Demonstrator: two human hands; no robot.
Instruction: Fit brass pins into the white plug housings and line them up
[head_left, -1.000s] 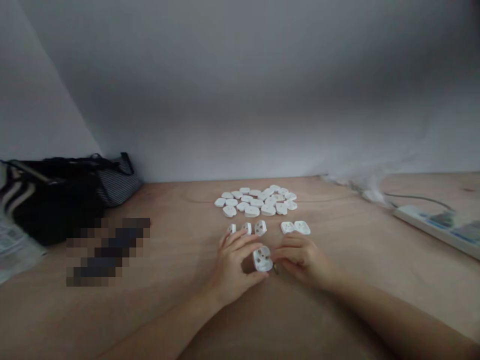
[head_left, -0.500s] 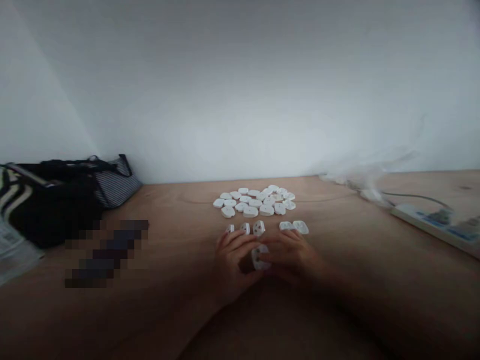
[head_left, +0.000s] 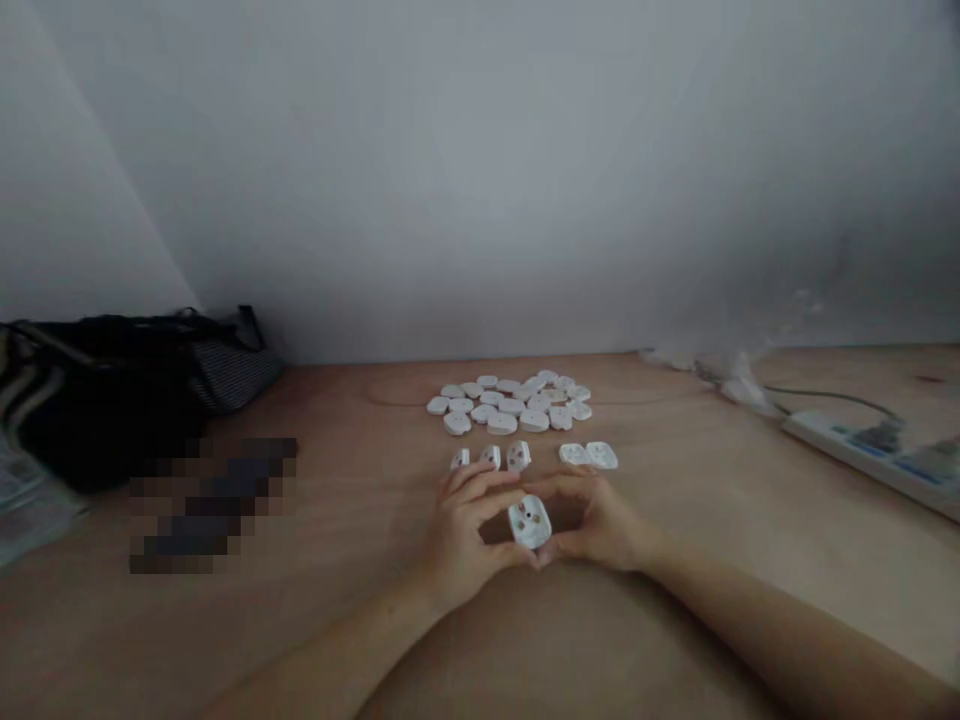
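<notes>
A white plastic plug housing [head_left: 529,522] with small brass-coloured contacts inside is held up in front of me, its open face towards me. My left hand [head_left: 476,535] pinches it between thumb and fingers from the left. My right hand [head_left: 600,520] grips its right side, fingertips at the upper edge and thumb at the lower corner. Just beyond my left fingers stand similar housings with contacts, one of them [head_left: 518,457] facing me. Past my right hand lie two open white shells [head_left: 601,456], side by side.
A cluster of white plastic pieces [head_left: 511,406] lies farther back on the wooden table [head_left: 360,480]. To the right are a power strip [head_left: 862,450] with plugs and a clear plastic bag [head_left: 746,385]. A black bag [head_left: 127,400] and a pixelated dark object [head_left: 217,505] are at left.
My right fingers have moved from inside the housing to its edge. The housing has shifted slightly right and turned to show its inside more fully. The picture is brighter on the hands.
</notes>
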